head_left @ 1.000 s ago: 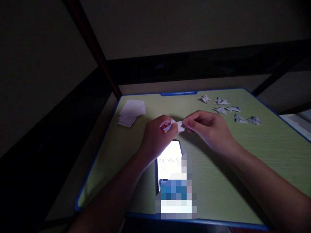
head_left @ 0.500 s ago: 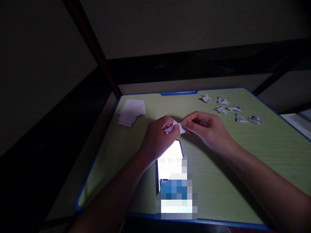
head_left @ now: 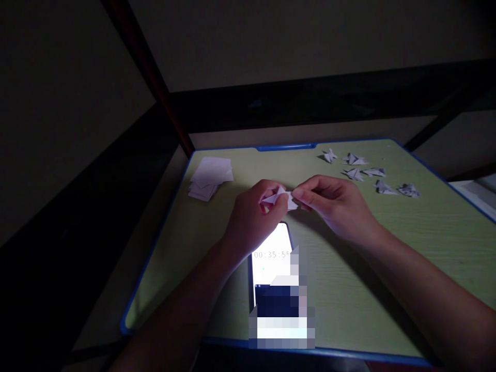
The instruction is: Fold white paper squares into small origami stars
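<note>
A small piece of folded white paper (head_left: 277,198) is held between both hands above the middle of the table. My left hand (head_left: 258,212) is closed on its left part, with the thumb pressed on the near side and a pointed flap sticking out to the left. The thumb and fingertips of my right hand (head_left: 335,202) pinch its right end. Fingers hide part of the paper. Just below the hands lies a lit phone (head_left: 271,266) showing a timer; its lower part is pixelated.
The green table (head_left: 387,289) has a blue rim. A stack of white paper sheets (head_left: 212,171) lies at the back left. Several folded paper figures (head_left: 353,174) sit at the back right. Papers (head_left: 470,199) lie beyond the right edge.
My right hand has shifted slightly to the right. The paper has turned a little, and its pointed flap shows more clearly between the left fingers.
</note>
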{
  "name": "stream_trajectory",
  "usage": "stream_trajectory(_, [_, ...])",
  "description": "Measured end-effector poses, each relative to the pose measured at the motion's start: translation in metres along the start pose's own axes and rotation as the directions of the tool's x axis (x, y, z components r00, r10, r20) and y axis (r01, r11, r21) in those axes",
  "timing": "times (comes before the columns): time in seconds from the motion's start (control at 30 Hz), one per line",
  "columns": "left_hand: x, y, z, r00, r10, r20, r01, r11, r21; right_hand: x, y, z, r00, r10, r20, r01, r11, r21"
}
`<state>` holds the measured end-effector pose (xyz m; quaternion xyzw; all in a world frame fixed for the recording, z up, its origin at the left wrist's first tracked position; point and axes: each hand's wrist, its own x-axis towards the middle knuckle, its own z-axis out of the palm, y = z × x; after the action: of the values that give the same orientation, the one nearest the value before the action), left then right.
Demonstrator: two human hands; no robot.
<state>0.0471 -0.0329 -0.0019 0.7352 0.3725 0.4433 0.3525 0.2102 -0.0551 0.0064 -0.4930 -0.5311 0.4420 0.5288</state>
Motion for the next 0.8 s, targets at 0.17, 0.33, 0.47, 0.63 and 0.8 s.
stream_trajectory(0.17, [0.0016, -0.0042, 0.0012, 0.999, -0.006, -0.035, 0.006, 1.0, 0.003, 0.0006, 0.0034, 0.0, 1.0, 0.018, -0.012, -0.017, 1.0, 0.025])
stream_trajectory(0.33, [0.0036, -0.0038, -0.0006, 0.993, 0.071, -0.099, -0.065, 0.995, 0.07, 0.0002, 0.0063, -0.0012, 1.0, 0.017, 0.026, -0.019, 0.997, 0.077])
stream_trajectory(0.47, [0.0034, -0.0006, -0.0024, 0.991, 0.07, -0.11, -0.065, 0.996, 0.055, 0.0009, 0.0077, -0.0016, 1.0, 0.0, 0.026, -0.002, 0.995, 0.104])
stream_trajectory(0.63, [0.003, 0.0013, -0.0021, 0.996, 0.042, -0.081, -0.039, 0.999, 0.034, 0.0009, 0.0082, -0.0011, 0.999, 0.005, 0.033, -0.009, 0.992, 0.129])
stream_trajectory(0.8, [0.0028, 0.0015, -0.0023, 0.997, 0.031, -0.072, -0.029, 0.999, 0.026, 0.0007, 0.0071, -0.0003, 0.999, 0.035, 0.037, -0.038, 0.993, 0.109])
